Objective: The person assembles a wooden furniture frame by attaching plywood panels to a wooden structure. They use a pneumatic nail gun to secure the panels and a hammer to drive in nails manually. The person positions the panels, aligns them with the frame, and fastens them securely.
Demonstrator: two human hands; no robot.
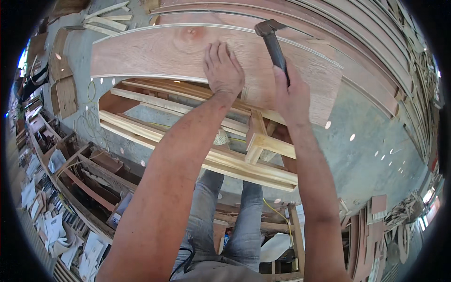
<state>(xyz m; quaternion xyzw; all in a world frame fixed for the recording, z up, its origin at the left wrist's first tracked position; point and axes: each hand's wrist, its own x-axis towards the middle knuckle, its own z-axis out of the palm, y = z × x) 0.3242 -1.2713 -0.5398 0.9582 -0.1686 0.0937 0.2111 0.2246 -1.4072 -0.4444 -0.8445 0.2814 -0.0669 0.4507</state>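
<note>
A hammer (274,43) with a dark handle and metal head is gripped in my right hand (292,91), its head pointing away from me over the far edge of a plywood panel (141,54). My left hand (222,68) lies flat on that panel, fingers stretched out and pressing on its surface. The panel is long, light reddish and edged with pale strips along its long sides. It rests across the far part of a wooden frame (188,155) built of pale rails, with crosspieces at its right end.
Long reddish boards (371,89) are stacked beyond the panel, at the far right. Curved plywood pieces (66,96) stand at the left. Papers and scraps (49,230) fill a long wooden bin (89,174) at the lower left. Wood strips (107,21) lie on the concrete floor (371,155).
</note>
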